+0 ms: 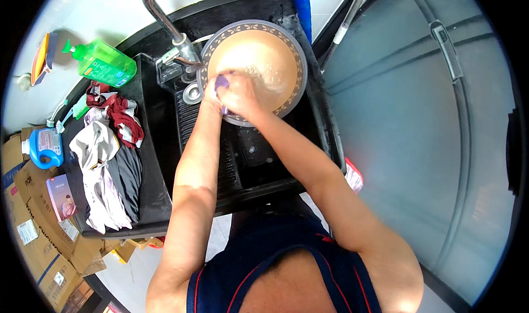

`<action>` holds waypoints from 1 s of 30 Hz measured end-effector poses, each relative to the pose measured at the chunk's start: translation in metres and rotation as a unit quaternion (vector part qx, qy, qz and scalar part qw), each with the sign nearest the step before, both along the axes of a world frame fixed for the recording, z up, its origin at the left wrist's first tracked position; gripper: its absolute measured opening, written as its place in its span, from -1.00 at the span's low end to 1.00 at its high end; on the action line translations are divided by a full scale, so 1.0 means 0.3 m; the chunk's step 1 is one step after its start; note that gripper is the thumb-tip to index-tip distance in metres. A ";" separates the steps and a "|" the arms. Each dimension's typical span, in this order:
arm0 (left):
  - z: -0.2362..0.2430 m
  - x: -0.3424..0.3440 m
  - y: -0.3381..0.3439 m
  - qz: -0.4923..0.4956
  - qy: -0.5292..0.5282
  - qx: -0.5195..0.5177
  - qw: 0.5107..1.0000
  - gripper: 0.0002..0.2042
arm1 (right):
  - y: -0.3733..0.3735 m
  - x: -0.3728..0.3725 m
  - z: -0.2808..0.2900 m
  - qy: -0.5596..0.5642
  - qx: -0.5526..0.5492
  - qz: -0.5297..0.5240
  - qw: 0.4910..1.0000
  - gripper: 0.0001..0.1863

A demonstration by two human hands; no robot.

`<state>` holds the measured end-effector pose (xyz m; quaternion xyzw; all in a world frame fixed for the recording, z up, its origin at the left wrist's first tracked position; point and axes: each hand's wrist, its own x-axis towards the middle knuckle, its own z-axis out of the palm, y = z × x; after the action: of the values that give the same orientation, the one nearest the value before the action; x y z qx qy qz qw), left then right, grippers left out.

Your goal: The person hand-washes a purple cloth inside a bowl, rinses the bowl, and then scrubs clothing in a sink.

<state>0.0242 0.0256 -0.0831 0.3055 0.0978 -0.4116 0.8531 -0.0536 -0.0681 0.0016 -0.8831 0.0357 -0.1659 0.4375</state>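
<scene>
A round basin with a patterned grey rim [296,70] holds cloudy liquid and sits in the black sink [253,169]. Over its lower-left part, my left hand [211,95] and my right hand [241,95] are pressed together, both closed on a piece of purple cloth [222,81]. Most of the cloth is hidden by my fingers. The chrome faucet [187,51] stands just left of the basin, and a small round metal piece [192,93] lies below it.
Left counter: crumpled clothes [99,158], green pump bottle [104,65], brushes [71,114], blue jug [44,147] and purple box [60,194]. Cardboard [33,230] stands at lower left. A pole [347,20] and frosted glass panel [413,136] are at right.
</scene>
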 end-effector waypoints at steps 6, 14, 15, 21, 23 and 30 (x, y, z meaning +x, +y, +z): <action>0.073 -0.084 -0.039 0.029 -0.040 -0.026 0.998 -0.68 | 0.040 -0.080 0.061 -0.022 -0.052 -0.012 0.998 -0.66; -0.026 -0.083 -0.025 -0.032 0.034 -0.133 0.990 -0.64 | -0.037 0.036 0.038 0.156 -0.004 -0.063 0.986 -0.59; 0.128 -0.142 -0.096 0.014 0.051 0.002 0.999 -0.63 | -0.075 0.054 0.013 0.164 0.003 -0.087 0.983 -0.58; 0.270 -0.137 -0.034 0.044 -0.275 0.370 0.886 -0.78 | -0.322 0.103 -0.073 0.278 -0.180 -0.083 0.940 -0.55; 0.264 -0.107 0.027 0.054 -0.314 0.347 0.882 -0.52 | -0.347 0.064 -0.090 0.295 -0.190 -0.108 0.930 -0.49; 0.194 -0.122 0.010 -0.116 -0.467 0.613 0.627 -0.29 | -0.120 -0.125 0.004 0.398 -0.283 0.040 0.872 -0.04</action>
<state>-0.0126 0.0287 -0.0248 0.9179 -0.1201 -0.1543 0.3453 -0.0912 -0.1041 0.0027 -0.9609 0.1230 0.2146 0.1242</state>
